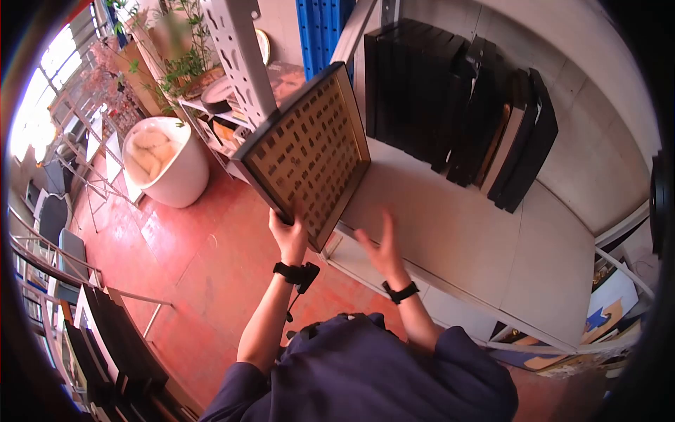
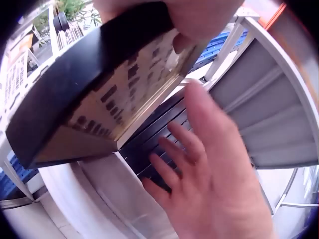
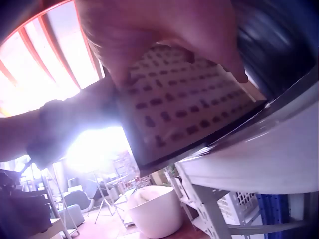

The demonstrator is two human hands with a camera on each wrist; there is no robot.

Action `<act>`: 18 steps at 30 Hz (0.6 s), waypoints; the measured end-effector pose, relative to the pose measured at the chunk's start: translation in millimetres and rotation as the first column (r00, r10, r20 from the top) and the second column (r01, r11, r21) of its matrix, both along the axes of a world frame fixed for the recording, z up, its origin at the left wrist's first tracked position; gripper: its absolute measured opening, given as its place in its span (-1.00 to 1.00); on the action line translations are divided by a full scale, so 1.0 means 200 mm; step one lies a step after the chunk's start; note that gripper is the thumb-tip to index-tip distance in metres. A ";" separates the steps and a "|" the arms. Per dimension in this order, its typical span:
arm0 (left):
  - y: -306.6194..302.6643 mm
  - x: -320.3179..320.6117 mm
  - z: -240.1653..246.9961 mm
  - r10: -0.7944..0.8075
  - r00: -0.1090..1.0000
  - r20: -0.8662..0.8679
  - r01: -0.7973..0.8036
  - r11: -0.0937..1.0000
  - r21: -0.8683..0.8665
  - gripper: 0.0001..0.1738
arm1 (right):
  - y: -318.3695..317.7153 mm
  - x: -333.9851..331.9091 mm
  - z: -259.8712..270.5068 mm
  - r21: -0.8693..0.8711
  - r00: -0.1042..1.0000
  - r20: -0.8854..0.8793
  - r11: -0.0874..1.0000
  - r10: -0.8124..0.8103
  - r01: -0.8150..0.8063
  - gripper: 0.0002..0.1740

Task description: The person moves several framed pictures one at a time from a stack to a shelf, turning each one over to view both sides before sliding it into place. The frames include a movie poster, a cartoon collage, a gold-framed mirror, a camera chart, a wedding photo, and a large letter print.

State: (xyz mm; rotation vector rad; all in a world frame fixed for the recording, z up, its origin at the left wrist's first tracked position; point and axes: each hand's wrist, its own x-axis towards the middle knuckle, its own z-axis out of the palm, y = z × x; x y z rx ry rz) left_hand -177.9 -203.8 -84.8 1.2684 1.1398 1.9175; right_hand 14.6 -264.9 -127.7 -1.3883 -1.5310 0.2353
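A dark-edged framed picture (image 1: 307, 149), its tan face set with rows of small dark marks, stands tilted at the left end of a pale shelf board. My left hand (image 1: 289, 235) grips its lower near edge; in the left wrist view the fingers of that hand (image 2: 207, 17) wrap over the black frame edge (image 2: 84, 69). Held apart from the picture, my right hand (image 1: 383, 250) has its fingers spread above the shelf's front edge. That hand (image 3: 164, 25) looms large across the picture's face in the right wrist view, holding nothing.
Several black frames (image 1: 415, 88) lean upright at the back of the shelf board (image 1: 464, 218). A perforated white post (image 1: 239, 56) rises beside the picture. On the red floor stands a white tub chair (image 1: 169, 165); more dark panels (image 1: 112, 344) lean at lower left.
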 end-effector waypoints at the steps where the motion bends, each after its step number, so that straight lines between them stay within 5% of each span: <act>1: -0.02 -0.01 0.01 0.042 0.999 -0.004 -0.042 0.999 -0.009 -0.79 | -0.06 0.09 0.00 0.010 0.997 -0.022 0.997 -0.071 0.071 -0.18; 5: -0.20 -0.12 0.09 -0.194 0.957 0.216 0.236 0.954 -0.188 -0.76 | -0.35 0.42 0.07 -0.012 0.931 -0.222 0.956 -0.289 0.294 -0.32; 9: -0.37 -0.24 0.04 -0.392 0.795 0.463 0.587 0.691 -0.423 -0.59 | -0.62 0.63 0.21 -0.329 0.722 -0.623 0.938 -0.301 0.108 -0.32; 13: -0.49 -0.23 0.11 -0.560 0.683 0.469 0.730 0.539 -0.421 -0.57 | -0.77 0.61 0.29 -0.193 0.589 -0.808 0.950 -0.013 -0.244 -0.32; 14: -0.51 -0.23 0.14 -0.602 0.666 0.441 0.745 0.514 -0.424 -0.55 | -0.84 0.60 0.27 -0.291 0.463 -0.874 0.924 -0.149 -0.250 -0.34; 15: -0.52 -0.23 0.18 -0.608 0.660 0.441 0.750 0.503 -0.430 -0.55 | -0.89 0.63 0.20 -0.247 0.388 -0.916 0.905 -0.102 -0.346 -0.36; 18: -0.53 -0.29 0.25 -0.690 0.660 0.297 0.736 0.513 -0.443 -0.52 | -0.97 0.51 0.24 -0.194 0.424 -0.902 0.952 -0.079 -0.236 -0.36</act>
